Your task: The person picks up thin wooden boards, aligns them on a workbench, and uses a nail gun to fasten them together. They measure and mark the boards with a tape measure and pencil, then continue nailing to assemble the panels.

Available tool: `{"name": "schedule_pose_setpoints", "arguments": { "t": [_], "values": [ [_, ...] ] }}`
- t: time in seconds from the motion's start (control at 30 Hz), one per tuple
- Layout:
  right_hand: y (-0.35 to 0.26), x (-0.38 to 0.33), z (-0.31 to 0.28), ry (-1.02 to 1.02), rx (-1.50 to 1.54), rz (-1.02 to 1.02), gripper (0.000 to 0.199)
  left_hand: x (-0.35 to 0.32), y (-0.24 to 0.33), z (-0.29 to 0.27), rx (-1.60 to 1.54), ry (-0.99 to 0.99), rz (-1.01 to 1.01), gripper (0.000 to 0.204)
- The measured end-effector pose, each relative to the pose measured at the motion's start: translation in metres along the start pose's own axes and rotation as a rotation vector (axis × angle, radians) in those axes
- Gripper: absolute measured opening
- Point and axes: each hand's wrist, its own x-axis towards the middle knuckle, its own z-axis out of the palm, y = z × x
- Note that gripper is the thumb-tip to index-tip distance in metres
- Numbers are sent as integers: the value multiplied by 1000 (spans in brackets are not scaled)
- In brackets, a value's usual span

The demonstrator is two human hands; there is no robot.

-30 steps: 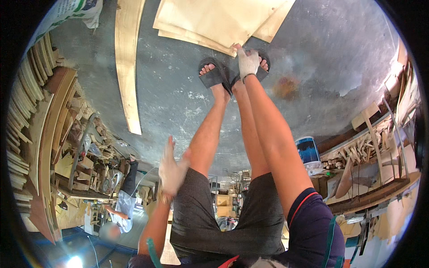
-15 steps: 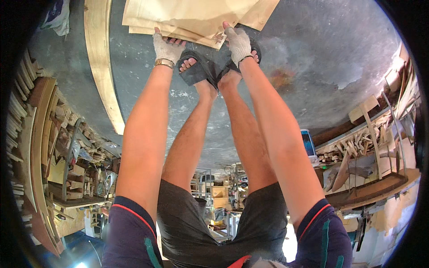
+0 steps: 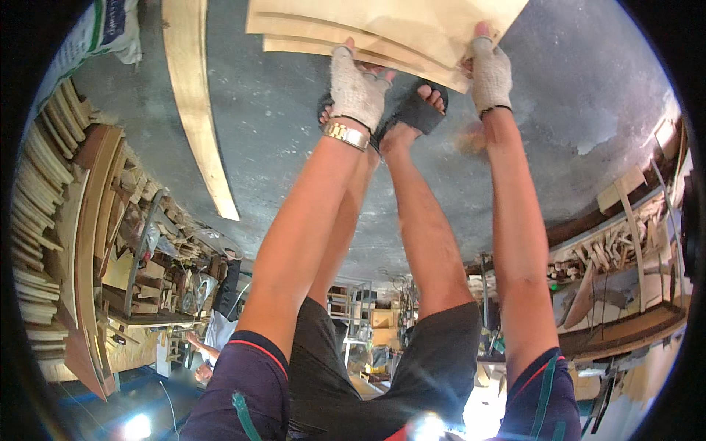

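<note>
Two-handed hold on the wooden sheets [image 3: 412,29], twelve o'clock: left hand [image 3: 358,87], clear of them a second ago, has joined right hand [image 3: 490,73] at one o'clock. Each grip nearly closed, thumb over the edge; load apparently shared. Count: at least two sheets, full number hidden; one plank [image 3: 193,95], ten o'clock, on floor [image 3: 279,125].

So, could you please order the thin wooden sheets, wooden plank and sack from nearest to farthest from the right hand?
1. Thin wooden sheets, touching the right hand
2. Wooden plank, on the floor, left
3. Sack, upper left, beyond the plank
</note>
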Motion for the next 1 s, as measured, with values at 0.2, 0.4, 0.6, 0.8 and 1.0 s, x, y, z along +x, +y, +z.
{"name": "schedule_pose_setpoints", "arguments": {
  "t": [0.2,0.4,0.6,0.8,1.0],
  "values": [
    [20,57,-23,69,-717,-73,84,49,88,-2,843,344,822,71],
    [42,106,-6,-75,-7,90,73,139,228,8,1877,-19,1041,66],
    [34,97,24,2,54,-91,59,172,193,36,1259,-161,579,75],
    [23,97,31,103,-28,40,67,160,188,58,1790,284,635,101],
    [23,94,35,129,-195,38,84,172,198,61,1717,21,433,80]
  ]
}}
